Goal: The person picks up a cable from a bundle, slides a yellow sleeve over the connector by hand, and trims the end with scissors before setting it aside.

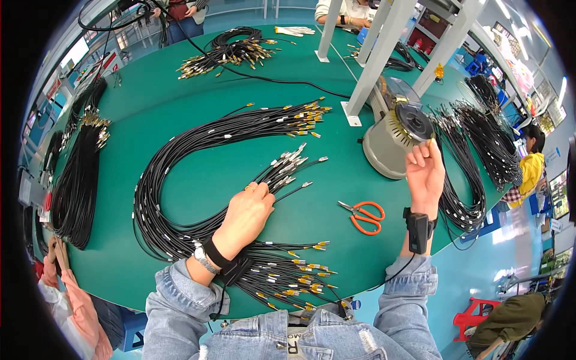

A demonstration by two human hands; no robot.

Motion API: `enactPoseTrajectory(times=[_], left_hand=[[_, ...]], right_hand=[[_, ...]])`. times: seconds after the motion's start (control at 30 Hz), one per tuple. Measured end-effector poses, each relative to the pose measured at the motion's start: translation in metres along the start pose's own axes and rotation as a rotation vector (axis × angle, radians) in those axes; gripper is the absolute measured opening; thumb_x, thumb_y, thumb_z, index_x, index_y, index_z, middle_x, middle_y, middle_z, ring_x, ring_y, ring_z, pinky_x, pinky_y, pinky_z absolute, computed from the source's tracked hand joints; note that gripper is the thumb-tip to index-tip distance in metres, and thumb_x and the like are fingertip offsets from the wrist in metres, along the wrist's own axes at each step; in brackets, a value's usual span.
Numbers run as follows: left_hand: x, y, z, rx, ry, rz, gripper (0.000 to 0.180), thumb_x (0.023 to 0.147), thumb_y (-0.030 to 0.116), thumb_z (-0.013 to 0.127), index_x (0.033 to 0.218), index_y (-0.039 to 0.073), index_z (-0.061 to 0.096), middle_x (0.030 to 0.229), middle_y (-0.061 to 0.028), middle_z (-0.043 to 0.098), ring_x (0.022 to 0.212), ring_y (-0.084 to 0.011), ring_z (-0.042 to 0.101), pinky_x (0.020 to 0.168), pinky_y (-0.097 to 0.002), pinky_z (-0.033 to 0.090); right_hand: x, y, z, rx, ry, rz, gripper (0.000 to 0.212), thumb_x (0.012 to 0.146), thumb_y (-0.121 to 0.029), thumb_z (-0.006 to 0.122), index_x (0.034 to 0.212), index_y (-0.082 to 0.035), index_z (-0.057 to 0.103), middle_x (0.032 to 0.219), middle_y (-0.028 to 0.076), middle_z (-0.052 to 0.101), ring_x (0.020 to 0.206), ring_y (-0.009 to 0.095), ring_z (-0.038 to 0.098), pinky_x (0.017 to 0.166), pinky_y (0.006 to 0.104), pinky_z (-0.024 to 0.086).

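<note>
- At 6 o'clock from mid-table, yellow-tagged cable ends fan out close to the near edge of the table.
- At 8, your left hand has its fingers closed on the cables, which curve through 9 up to 12.
- At 4, your cutters lie with bare green room around them.
- At 3, your right hand is raised at the rim of the reel; I can't tell whether its fingertips clamp anything.
- At 2, the grey machine stands beside a frame leg.
- At 11, a coil lies near the far edge.
</note>
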State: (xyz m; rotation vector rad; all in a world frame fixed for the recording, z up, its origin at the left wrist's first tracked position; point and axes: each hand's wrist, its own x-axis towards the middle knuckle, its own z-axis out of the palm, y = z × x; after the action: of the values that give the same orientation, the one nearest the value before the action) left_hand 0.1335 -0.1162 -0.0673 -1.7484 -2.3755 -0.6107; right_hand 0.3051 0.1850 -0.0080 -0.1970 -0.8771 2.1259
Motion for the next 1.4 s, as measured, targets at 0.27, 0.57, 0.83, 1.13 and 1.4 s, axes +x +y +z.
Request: enactPoseTrajectory(times=[0.27,0.57,0.83,1.13,1.4], left_hand=[[0.001,0.008,0.012,-0.038,0.003,-0.002,0.014,0.07,0.01,0.067,0.075,0.003,0.056,0.08,-0.0084,0.052,0.078,-0.0282,0.052,0.067,-0.0368,0.045],[0.035,0.016,0.031,-0.238,-0.033,-0.034,0.014,0.074,0.01,0.066,0.078,0.002,0.055,0.078,-0.0103,0.055,0.077,-0.0273,0.057,0.065,-0.0377,0.047],[0.035,0.035,0.011,-0.697,0.065,-0.298,0.01,0.076,0.006,0.065,0.078,0.001,0.057,0.076,-0.0081,0.061,0.063,-0.0247,0.06,0.056,-0.0346,0.048],[0.023,0.046,0.004,-0.343,0.38,0.033,0.01,0.073,0.005,0.068,0.078,0.004,0.059,0.073,-0.0039,0.06,0.054,-0.0182,0.059,0.045,-0.0279,0.046],[0.023,0.046,0.006,-0.285,0.423,0.091,0.015,0.068,0.001,0.071,0.076,0.004,0.059,0.071,-0.0039,0.059,0.049,-0.016,0.057,0.041,-0.026,0.044]], right_hand=[[-0.055,0.053,0.045,-0.247,-0.241,0.11,0.007,0.089,-0.01,0.052,0.086,-0.003,0.052,0.077,0.003,0.049,0.068,0.012,0.043,0.067,0.0275,0.038],[-0.091,0.096,0.033,-0.45,-0.258,0.369,0.004,0.087,-0.007,0.055,0.089,-0.003,0.054,0.082,0.003,0.053,0.074,0.011,0.048,0.071,0.0251,0.04],[-0.103,0.1,0.039,-0.56,-0.258,0.32,0.004,0.086,-0.006,0.056,0.085,-0.003,0.054,0.083,0.001,0.051,0.075,0.008,0.047,0.07,0.0227,0.039],[-0.107,0.111,0.05,-0.703,-0.256,0.128,0.006,0.085,-0.002,0.057,0.081,-0.002,0.053,0.082,0.0,0.05,0.075,0.006,0.045,0.068,0.022,0.038],[-0.106,0.115,0.047,-0.756,-0.215,0.101,0.007,0.084,0.001,0.058,0.079,0.0,0.053,0.079,0.0,0.05,0.073,0.006,0.045,0.067,0.0211,0.039]])
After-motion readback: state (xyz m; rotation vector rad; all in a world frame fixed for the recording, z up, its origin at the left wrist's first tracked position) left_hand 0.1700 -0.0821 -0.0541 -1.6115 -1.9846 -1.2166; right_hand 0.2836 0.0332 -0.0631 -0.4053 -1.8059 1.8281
